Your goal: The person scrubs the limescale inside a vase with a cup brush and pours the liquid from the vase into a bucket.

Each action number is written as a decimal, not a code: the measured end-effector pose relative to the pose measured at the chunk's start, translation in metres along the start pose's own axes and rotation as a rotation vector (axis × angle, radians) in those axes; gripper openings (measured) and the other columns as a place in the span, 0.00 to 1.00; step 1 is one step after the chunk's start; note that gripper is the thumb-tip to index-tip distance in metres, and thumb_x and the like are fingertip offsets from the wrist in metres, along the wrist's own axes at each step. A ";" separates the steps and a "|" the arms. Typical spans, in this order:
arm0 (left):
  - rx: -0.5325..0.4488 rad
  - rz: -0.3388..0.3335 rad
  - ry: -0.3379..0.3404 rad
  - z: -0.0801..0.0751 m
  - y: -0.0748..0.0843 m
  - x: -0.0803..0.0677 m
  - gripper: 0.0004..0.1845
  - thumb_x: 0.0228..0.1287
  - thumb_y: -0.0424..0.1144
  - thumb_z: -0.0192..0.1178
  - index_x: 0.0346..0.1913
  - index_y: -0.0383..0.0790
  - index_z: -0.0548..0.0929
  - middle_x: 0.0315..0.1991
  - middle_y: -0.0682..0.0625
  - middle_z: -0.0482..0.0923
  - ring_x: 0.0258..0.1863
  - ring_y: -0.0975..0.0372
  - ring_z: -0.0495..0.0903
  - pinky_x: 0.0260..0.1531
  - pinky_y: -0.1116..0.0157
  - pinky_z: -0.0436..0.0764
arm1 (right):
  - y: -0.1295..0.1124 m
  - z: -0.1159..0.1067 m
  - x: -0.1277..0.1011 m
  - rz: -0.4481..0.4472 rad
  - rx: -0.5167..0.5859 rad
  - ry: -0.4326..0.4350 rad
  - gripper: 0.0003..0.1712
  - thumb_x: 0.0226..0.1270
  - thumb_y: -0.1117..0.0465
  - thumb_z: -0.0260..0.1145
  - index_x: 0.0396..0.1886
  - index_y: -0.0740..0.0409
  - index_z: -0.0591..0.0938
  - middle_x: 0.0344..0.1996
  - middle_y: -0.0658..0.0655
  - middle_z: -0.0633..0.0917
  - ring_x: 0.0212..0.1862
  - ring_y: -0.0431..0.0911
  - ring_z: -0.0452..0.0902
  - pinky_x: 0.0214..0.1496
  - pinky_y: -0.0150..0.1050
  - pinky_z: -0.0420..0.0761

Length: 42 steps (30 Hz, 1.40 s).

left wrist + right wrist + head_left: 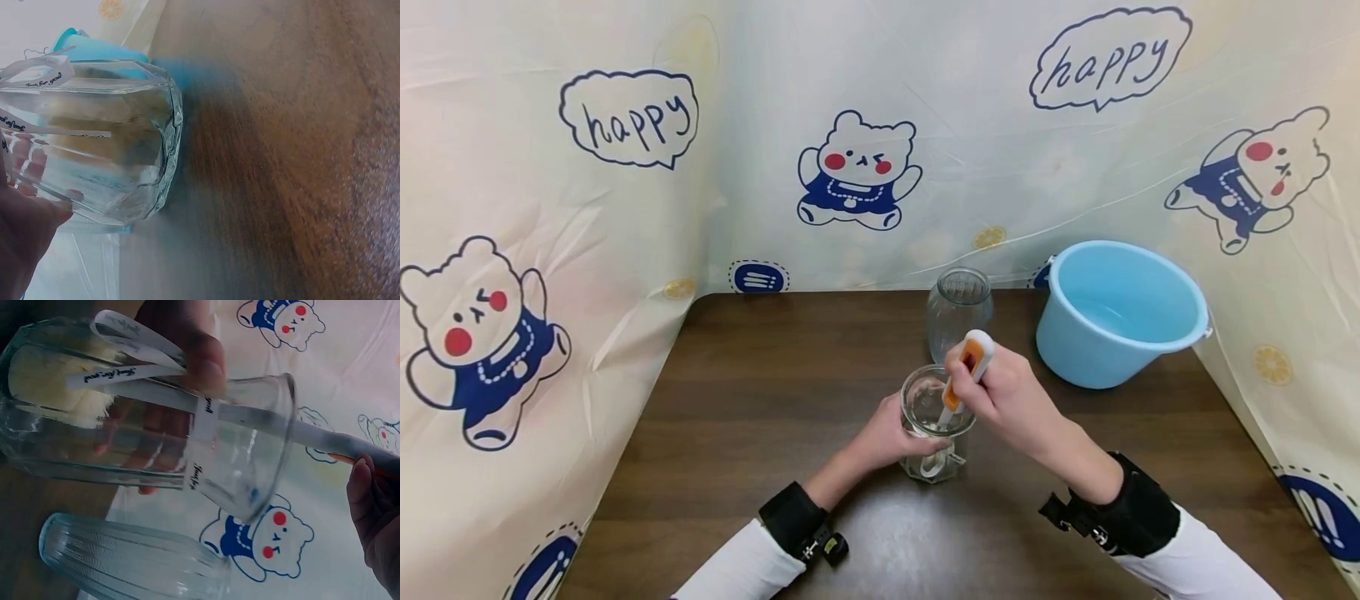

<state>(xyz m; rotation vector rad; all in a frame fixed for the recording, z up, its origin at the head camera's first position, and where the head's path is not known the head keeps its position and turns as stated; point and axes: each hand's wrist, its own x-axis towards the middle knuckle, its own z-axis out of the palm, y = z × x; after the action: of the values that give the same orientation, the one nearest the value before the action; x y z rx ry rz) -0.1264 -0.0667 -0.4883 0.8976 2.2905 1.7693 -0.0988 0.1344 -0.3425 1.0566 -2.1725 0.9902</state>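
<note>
From the head, left hand gripping a glass jar, right hand with fingers curled tight around a brush poking inside, blue bucket beyond those fingers, from the left wrist, white ribbon by the left fingers, from the right wrist, yellow sponge in the jar, below the left fingers

Jar holds brush, vase behind, bucket right.
</note>
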 end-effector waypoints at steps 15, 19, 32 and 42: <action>0.029 -0.018 0.006 0.000 0.001 0.000 0.40 0.46 0.39 0.82 0.66 0.44 0.78 0.56 0.53 0.84 0.55 0.64 0.82 0.61 0.63 0.79 | -0.021 -0.037 0.031 -0.159 -0.078 0.250 0.27 0.85 0.46 0.51 0.34 0.63 0.80 0.28 0.56 0.83 0.26 0.43 0.76 0.27 0.33 0.78; 0.043 -0.006 0.000 0.001 0.001 -0.002 0.40 0.46 0.40 0.82 0.66 0.42 0.78 0.56 0.51 0.84 0.55 0.63 0.82 0.60 0.62 0.79 | -0.006 -0.024 0.021 -0.204 -0.153 0.179 0.26 0.86 0.49 0.50 0.36 0.66 0.80 0.28 0.58 0.83 0.25 0.43 0.80 0.25 0.35 0.81; 0.036 0.008 -0.002 0.000 0.003 0.001 0.40 0.47 0.38 0.80 0.66 0.40 0.77 0.56 0.48 0.85 0.56 0.57 0.83 0.61 0.60 0.79 | 0.009 -0.007 0.013 -0.146 -0.138 0.052 0.26 0.86 0.48 0.48 0.40 0.67 0.79 0.30 0.57 0.81 0.27 0.43 0.81 0.28 0.36 0.85; -0.001 0.013 0.009 0.000 0.002 0.001 0.40 0.45 0.37 0.82 0.66 0.44 0.78 0.57 0.50 0.84 0.55 0.62 0.82 0.61 0.62 0.79 | -0.014 -0.034 0.033 -0.141 -0.026 0.197 0.25 0.85 0.47 0.51 0.36 0.62 0.80 0.29 0.55 0.83 0.26 0.41 0.77 0.27 0.31 0.79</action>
<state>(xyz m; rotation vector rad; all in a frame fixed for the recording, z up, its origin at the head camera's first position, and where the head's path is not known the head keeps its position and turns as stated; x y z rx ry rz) -0.1264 -0.0661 -0.4863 0.9086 2.2948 1.7830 -0.1010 0.1404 -0.2934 1.0379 -1.9204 0.9567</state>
